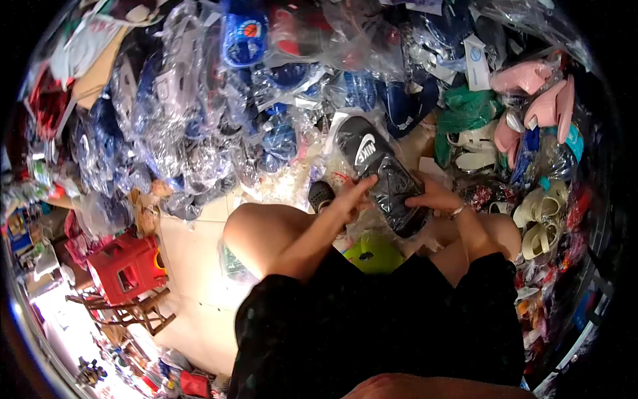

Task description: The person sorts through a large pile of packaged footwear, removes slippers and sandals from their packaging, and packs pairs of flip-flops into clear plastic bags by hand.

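A pair of black slides in a clear plastic bag, one with a white logo on its strap, is held over my lap, between my knees. My left hand grips the lower left edge of the bagged slides, thumb on top. On the other side my right hand holds the lower right edge, its thumb pressed on the plastic. Below the slides lies a lime-green object, partly hidden by my dark clothing. Just left of my left hand is a dark clog.
Bagged blue and grey footwear is piled ahead and to the left. Pink slippers and cream clogs lie at the right. A red plastic stool and a wooden rack stand on the tiled floor at the left.
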The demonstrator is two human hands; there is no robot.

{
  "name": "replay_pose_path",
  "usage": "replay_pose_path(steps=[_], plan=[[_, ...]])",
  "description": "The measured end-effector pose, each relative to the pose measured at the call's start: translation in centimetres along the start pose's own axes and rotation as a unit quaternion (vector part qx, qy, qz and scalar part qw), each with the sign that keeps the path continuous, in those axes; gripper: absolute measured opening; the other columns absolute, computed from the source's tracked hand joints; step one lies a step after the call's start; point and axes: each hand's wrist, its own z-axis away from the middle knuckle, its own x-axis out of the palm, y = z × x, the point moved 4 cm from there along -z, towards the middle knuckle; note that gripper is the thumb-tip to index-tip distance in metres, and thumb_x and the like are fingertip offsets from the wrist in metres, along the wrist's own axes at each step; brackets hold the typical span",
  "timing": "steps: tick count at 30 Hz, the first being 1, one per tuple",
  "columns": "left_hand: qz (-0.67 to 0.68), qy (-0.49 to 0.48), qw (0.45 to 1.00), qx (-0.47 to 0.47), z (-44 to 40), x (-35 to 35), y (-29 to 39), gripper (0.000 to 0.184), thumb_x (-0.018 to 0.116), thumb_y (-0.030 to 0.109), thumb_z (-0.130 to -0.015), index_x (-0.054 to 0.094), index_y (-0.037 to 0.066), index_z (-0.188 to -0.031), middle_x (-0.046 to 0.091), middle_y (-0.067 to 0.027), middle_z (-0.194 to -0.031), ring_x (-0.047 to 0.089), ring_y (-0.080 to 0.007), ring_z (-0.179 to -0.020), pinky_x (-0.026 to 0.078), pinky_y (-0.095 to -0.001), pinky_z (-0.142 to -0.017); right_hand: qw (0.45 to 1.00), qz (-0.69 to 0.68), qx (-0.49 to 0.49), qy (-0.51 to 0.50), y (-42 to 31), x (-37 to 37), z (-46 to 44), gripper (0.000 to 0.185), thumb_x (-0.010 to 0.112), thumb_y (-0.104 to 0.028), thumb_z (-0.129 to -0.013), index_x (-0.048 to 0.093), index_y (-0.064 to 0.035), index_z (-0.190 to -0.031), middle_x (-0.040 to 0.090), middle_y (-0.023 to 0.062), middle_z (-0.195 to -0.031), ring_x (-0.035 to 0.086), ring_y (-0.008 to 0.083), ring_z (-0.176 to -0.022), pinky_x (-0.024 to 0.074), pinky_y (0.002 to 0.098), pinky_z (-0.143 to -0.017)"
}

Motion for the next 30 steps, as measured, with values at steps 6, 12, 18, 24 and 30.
replay_pose_path(steps=[6, 12, 18, 24, 30], plan=[[-0.146, 0.076, 0.977, 0.134, 0.5, -6.9, 11.4, 0.069, 0.057, 0.046, -0.08, 0.03, 0.007, -0.13, 0.05, -0.0199, -0.112, 0.053, -0.0301, -0.098, 0.048, -0.0433, -0.082, 0.961, -0.276, 0.008, -0.005, -2.8, 3.1, 1.6, 0.09, 0.075, -0.026, -0.07, 0.021, 0.0013, -0.136, 0.034, 0.0176, -0.134, 0.04, 0.0266, -0.119, 0.0355, 0.0356, -0.097], [0.174, 0.096, 0.968, 0.156, -7.9, -12.9, 16.0, 0.07, 0.054, 0.04, -0.083, 0.018, 0.015, -0.139, 0.035, -0.0216, -0.13, 0.046, -0.0318, -0.107, 0.039, -0.0456, -0.09, 0.982, -0.184, 0.011, 0.033, -3.3, 4.8, 0.8, 0.092, 0.074, -0.03, -0.07, 0.02, 0.0043, -0.135, 0.031, 0.0196, -0.136, 0.035, 0.0274, -0.123, 0.0316, 0.0365, -0.1], [0.253, 0.075, 0.956, 0.129, -12.7, -11.8, 17.7, 0.069, 0.054, 0.036, -0.082, 0.026, -0.008, -0.128, 0.029, -0.0271, -0.133, 0.044, -0.0365, -0.112, 0.039, -0.0422, -0.094, 0.995, -0.102, -0.011, 0.022, -3.2, 5.7, -3.3, 0.1, 0.075, -0.039, -0.067, 0.017, 0.0041, -0.136, 0.021, 0.0211, -0.141, 0.026, 0.0314, -0.128, 0.0267, 0.0378, -0.103], [0.489, 0.086, 0.858, 0.131, -13.9, -11.2, 18.9, 0.026, 0.052, 0.011, -0.084, 0.04, -0.002, -0.104, 0.049, -0.0199, -0.096, 0.055, -0.0315, -0.081, 0.054, -0.0388, -0.068, 0.991, -0.128, -0.007, 0.037, -4.2, 5.1, -6.3, 0.1, 0.076, -0.039, -0.066, 0.018, 0.0022, -0.137, 0.017, 0.0199, -0.142, 0.027, 0.0305, -0.127, 0.0295, 0.0384, -0.102], [0.468, 0.033, 0.855, 0.221, -11.3, -6.7, 20.2, 0.016, 0.052, 0.01, -0.087, 0.049, -0.004, -0.093, 0.053, -0.0138, -0.086, 0.057, -0.0235, -0.07, 0.058, -0.0293, -0.058, 0.997, -0.072, 0.026, 0.005, -5.7, 5.9, -10.1, 0.098, 0.074, -0.04, -0.068, 0.017, 0.0006, -0.137, 0.017, 0.0209, -0.142, 0.036, 0.0326, -0.122, 0.0275, 0.0427, -0.102]])
